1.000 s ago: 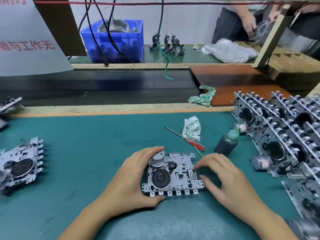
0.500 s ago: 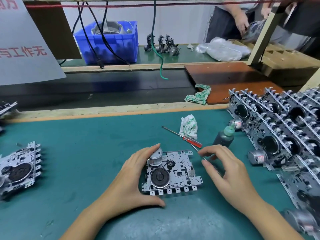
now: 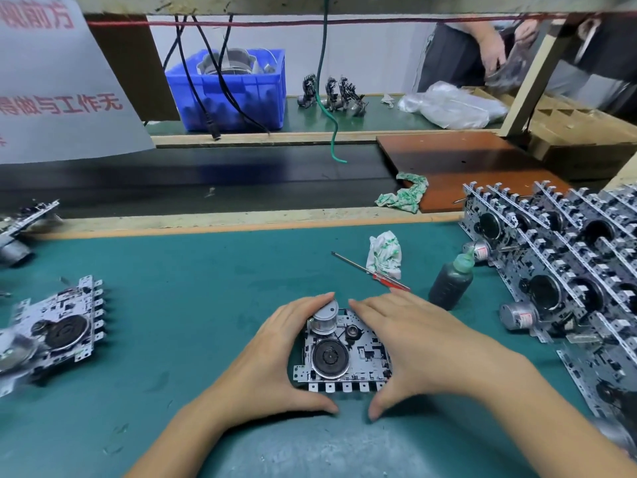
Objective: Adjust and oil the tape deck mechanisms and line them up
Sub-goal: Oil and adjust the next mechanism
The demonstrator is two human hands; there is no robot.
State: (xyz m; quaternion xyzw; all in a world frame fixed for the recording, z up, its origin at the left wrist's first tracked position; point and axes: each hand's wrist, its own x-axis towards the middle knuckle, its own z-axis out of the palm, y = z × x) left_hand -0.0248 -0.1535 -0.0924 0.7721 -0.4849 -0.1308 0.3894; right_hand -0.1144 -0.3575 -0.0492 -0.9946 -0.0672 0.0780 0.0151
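Both hands cup one tape deck mechanism (image 3: 339,357) flat on the green worktop (image 3: 193,305): the left hand (image 3: 275,360) grips its left edge, the right hand (image 3: 420,343) its right. An oil bottle (image 3: 451,282) stands just right of them

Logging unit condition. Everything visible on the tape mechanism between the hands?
The tape mechanism is a flat plate that looks like stamped metal, lying on the green mat. A dark round flywheel sits at its lower left, a silver cylindrical motor at its top left, and a row of square tabs runs along the near edge. The left hand cups its left side, fingertips by the motor. The right hand covers its right side.
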